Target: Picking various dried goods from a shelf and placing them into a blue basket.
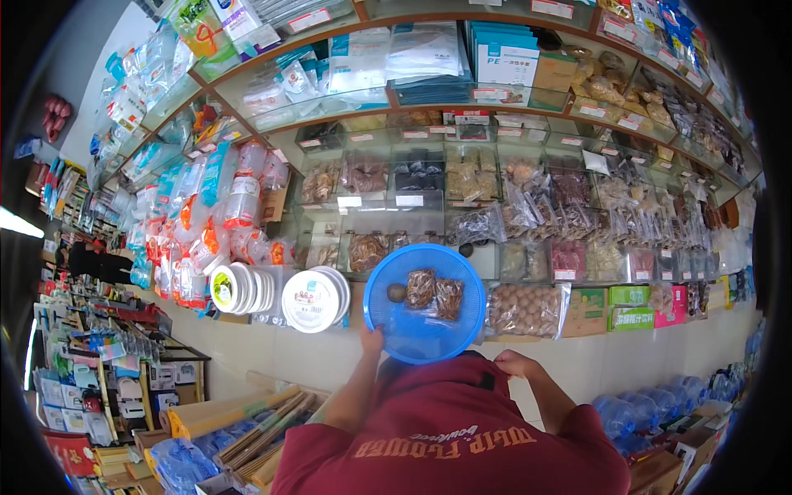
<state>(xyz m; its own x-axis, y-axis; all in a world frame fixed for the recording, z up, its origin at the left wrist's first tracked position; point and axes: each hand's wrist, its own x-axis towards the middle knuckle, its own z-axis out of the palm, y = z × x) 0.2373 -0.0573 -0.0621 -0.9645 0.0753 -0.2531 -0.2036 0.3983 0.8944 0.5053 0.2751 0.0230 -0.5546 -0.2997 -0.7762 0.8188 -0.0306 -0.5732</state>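
My left hand (372, 341) grips the near left rim of a round blue plastic basket (424, 252). In the basket lie two clear bags of brown dried food, a left bag (421, 288) and a right bag (449, 299), with a small dark round object (396, 292) left of them. My right hand (512, 364) is at the hem of the dark red shirt, apart from the basket; its fingers are curled, and whether they pinch the cloth is not clear. Beyond the basket, glass-fronted bins hold bagged dried goods (369, 250).
Stacked white disposable plates (314, 300) stand left of the basket, a bag of round brown items (526, 309) right of it. Cartons (585, 311) line the shelf foot. Rolled mats (232, 411) are behind me at left, large blue water bottles (619, 413) at right.
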